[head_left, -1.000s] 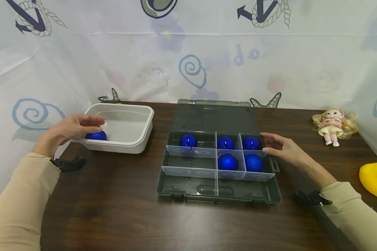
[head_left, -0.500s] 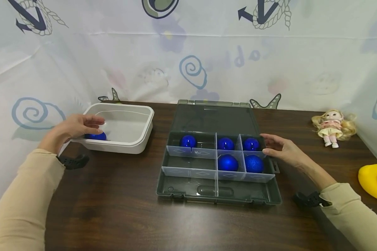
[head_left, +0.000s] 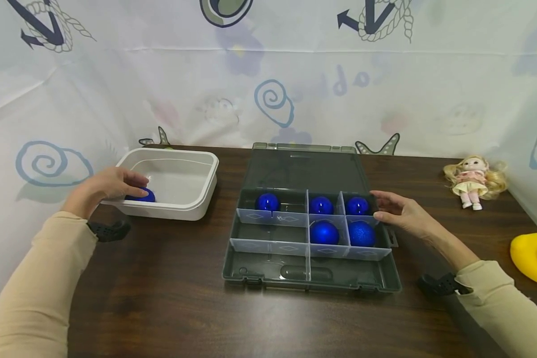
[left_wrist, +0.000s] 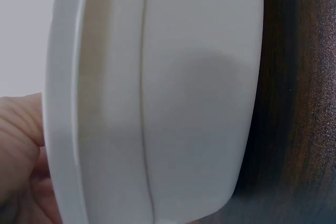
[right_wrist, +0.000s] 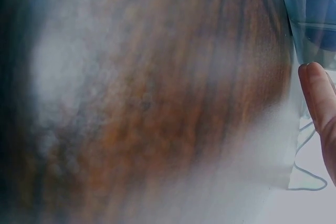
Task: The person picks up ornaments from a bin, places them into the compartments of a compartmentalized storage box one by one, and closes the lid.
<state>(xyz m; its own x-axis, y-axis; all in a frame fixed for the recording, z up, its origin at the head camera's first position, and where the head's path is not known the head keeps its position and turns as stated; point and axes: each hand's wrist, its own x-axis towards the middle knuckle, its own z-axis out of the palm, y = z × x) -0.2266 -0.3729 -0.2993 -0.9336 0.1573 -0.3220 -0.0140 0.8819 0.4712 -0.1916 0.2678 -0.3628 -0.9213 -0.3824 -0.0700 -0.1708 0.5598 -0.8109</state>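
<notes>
In the head view, my left hand [head_left: 112,186] reaches over the near left rim of a white plastic tub [head_left: 192,205]. Its thumb and fingers grip a blue bauble [head_left: 144,196] inside, which they partly cover. My right hand [head_left: 404,214] touches the right edge of a dark, see-through compartment case [head_left: 268,282] with relaxed fingers, holding nothing. One shiny bauble [head_left: 267,202] sits in the case's back left compartment. Several more fill the small right compartments, among them a matte bauble [head_left: 324,232] and a glittery bauble [head_left: 362,233]. The left wrist view shows mostly the tub's wall [left_wrist: 205,93].
The case's lid [head_left: 306,166] lies folded back towards the patterned curtain [head_left: 313,99]. A small doll [head_left: 473,181] lies at the far right of the dark wooden table [head_left: 183,298], with a yellow rubber duck [head_left: 534,258] nearer the right edge.
My left hand has come down slightly and moved a little right, closing on the bauble in the tub, which has shifted slightly. The right hand has stayed at the case's edge.
</notes>
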